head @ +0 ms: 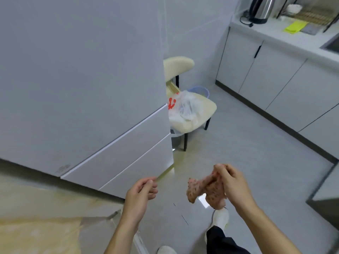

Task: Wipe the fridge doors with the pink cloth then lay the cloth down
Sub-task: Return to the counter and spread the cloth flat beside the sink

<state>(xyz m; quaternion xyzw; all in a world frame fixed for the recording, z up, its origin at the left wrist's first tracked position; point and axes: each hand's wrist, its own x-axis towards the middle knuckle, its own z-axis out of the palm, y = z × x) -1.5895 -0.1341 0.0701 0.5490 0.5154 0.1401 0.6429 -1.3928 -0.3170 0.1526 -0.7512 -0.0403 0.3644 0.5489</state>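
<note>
Pink cloth point(207, 189) with dark speckles, pale grey fridge point(82, 88), cream chair point(198, 110), yellow-green mat point(295, 26).

Even, cool-white indoor light, bright enough, source out of view; shadows weak, just a dark band under the fridge point(73, 70) base and soft smudges under the chair point(200, 109), plus one small glare patch point(204, 202) on the glossy floor point(256, 162) just below the pink cloth point(205, 189) and highlights on the steel kettle point(260, 10). Strong wide-angle distortion: fridge edges and cabinet point(266, 76) lines lean and bow toward the frame edges. Whole frame soft and compression-smeared, fingers of left hand point(141, 191) and right hand point(233, 182) slightly blurred, clutter on the far desk point(275, 32) mushy, label point(63, 168) on the fridge unreadable.
</note>
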